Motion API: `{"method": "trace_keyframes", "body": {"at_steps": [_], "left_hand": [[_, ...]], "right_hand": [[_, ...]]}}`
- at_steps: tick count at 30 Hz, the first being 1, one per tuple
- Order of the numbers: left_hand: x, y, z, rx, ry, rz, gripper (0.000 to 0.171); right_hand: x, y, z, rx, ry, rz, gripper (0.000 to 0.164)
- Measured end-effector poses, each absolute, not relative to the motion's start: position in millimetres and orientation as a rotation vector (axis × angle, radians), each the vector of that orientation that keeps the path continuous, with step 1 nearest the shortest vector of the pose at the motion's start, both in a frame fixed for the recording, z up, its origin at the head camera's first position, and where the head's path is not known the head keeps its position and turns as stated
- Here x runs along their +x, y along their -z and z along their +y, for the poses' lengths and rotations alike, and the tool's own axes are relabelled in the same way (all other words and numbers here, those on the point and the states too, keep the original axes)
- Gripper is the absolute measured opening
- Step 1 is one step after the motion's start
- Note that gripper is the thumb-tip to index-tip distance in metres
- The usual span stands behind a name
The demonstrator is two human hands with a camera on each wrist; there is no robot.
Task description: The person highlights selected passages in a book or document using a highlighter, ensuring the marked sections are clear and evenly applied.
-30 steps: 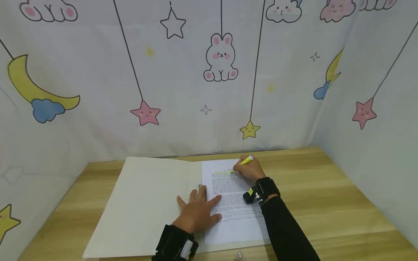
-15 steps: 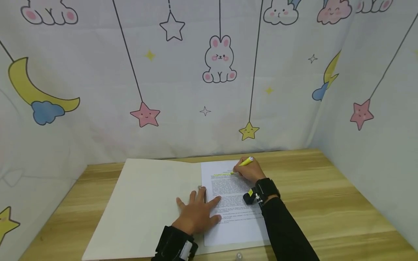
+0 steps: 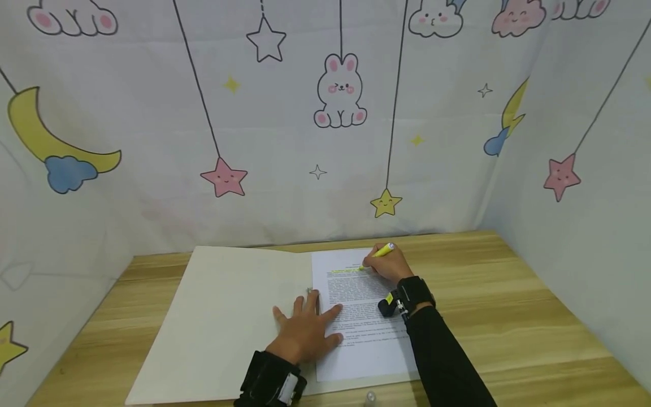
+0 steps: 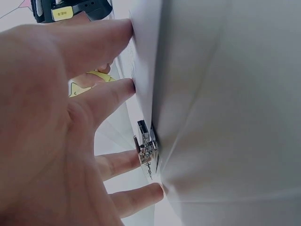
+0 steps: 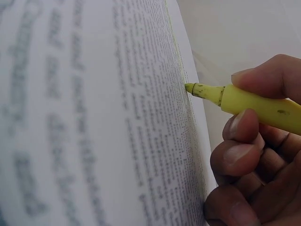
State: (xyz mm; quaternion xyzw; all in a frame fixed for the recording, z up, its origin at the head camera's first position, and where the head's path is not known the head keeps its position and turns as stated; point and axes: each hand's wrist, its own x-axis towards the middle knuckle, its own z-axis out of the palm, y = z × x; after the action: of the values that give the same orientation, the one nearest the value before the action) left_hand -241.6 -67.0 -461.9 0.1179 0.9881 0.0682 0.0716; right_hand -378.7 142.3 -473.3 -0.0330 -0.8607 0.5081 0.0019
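Observation:
Near the top of a printed sheet [image 3: 366,359], my right hand [image 3: 390,264] pinches a yellow highlighter [image 5: 263,109] between thumb and fingers. Its tip touches the page at the end of a yellow marked line [image 3: 346,271]. The sheet lies in the right side of an opened cream folder [image 3: 224,322]. Spread flat, my left hand [image 3: 305,333] rests across the sheet's left edge and the folder. In the left wrist view its fingers are straight, with a metal clip [image 4: 148,149] at the folder's spine beside the fingertips; the hand partly covers that clip in the head view.
The folder lies on a wooden table [image 3: 534,322]. White cloth walls [image 3: 285,215] with printed stars and bunnies stand behind and at both sides. A small clear object [image 3: 370,397] sits at the table's front edge. Each wrist carries a black camera band [image 3: 416,292].
The head view has shifted slightly. On the page, the highlighter tip has crept a tiny bit to the right along the marked line. My left hand stays in place on the sheet.

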Motion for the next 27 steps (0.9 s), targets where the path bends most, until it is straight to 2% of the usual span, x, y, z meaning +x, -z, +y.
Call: {"method": "trace_keyframes", "body": {"at_steps": [27], "left_hand": [[-238.1,456.6,-67.3,0.379,-0.228,2.975,0.058]], "right_hand": [[-377.9,471.4,147.6,-0.125,-1.581,-2.679,0.018]]}}
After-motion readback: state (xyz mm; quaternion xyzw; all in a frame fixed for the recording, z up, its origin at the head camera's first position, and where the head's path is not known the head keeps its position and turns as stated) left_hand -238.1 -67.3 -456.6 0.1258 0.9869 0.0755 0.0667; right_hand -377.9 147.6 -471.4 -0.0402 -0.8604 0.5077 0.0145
